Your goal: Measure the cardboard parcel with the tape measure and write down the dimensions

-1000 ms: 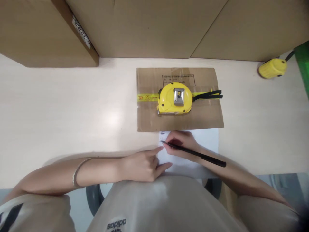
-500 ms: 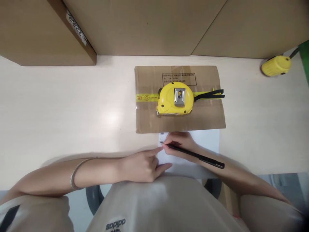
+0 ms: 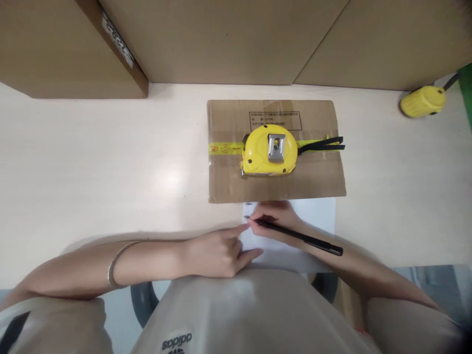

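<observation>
My right hand (image 3: 276, 219) is closed around a black pen (image 3: 298, 237), whose tip rests on the top left corner of a white sheet of paper (image 3: 313, 216) where a few marks are written. My left hand (image 3: 217, 253) lies on the sheet's left edge, index finger stretched toward the pen tip, the other fingers curled. Just beyond the paper lies a flat cardboard box (image 3: 276, 182) with yellow tape. A yellow tape measure (image 3: 269, 150) with a metal clip and black strap sits on top of it.
Large cardboard boxes (image 3: 228, 39) line the back of the pale table (image 3: 92, 167). A second yellow tape measure (image 3: 423, 101) lies at the far right, beside a green object at the edge. My lap and a chair base fill the bottom.
Hands, pen and paper keep their places. Only the camera view has shifted slightly.
</observation>
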A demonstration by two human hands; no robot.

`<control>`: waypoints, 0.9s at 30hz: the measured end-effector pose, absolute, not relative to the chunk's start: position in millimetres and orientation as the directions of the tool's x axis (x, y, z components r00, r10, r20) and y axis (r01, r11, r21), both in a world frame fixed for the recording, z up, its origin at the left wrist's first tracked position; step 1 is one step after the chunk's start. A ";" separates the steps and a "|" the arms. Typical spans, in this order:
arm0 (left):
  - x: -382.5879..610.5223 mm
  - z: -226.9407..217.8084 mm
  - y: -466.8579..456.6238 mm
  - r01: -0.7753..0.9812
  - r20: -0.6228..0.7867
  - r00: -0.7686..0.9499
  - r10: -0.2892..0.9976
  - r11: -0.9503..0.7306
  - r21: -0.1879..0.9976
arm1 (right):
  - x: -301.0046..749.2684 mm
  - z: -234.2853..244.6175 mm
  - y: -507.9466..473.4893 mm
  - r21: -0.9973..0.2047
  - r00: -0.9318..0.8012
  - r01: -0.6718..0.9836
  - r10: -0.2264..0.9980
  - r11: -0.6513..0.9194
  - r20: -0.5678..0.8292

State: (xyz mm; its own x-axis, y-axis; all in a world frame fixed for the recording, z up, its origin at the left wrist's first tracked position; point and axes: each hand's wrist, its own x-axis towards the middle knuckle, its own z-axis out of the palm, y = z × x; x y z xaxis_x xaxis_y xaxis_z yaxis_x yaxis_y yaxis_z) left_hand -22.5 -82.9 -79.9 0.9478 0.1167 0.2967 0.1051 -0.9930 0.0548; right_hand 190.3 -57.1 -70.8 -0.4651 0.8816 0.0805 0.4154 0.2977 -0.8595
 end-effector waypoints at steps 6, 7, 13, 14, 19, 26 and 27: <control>-24.1 -80.5 -83.9 0.109 0.293 0.949 0.118 -0.993 0.048 | 190.2 -70.5 -56.6 -0.857 -0.462 0.427 0.884 0.289 0.067; -24.1 -80.5 -84.0 0.110 0.295 0.948 0.119 -0.993 0.047 | 190.2 -70.1 -56.6 -0.858 -0.463 0.426 0.884 0.286 0.065; -23.7 -80.4 -83.8 0.107 0.300 0.946 0.120 -0.993 0.058 | 189.7 -69.1 -56.6 -0.865 -0.462 0.433 0.887 0.253 0.028; -23.7 -80.3 -83.7 0.106 0.302 0.946 0.120 -0.992 0.060 | 189.5 -68.9 -56.6 -0.866 -0.460 0.434 0.888 0.247 0.023; -23.3 -80.0 -83.1 0.103 0.293 0.949 0.116 -0.993 0.060 | 188.7 -66.9 -56.8 -0.876 -0.446 0.432 0.895 0.214 -0.002; -23.1 -80.2 -84.0 0.111 0.288 0.950 0.119 -0.993 0.044 | 189.2 -67.0 -59.7 -0.879 -0.413 0.444 0.910 0.171 -0.031; -23.1 -80.1 -84.1 0.110 0.287 0.951 0.118 -0.993 0.045 | 189.2 -67.5 -60.1 -0.879 -0.407 0.447 0.913 0.167 -0.034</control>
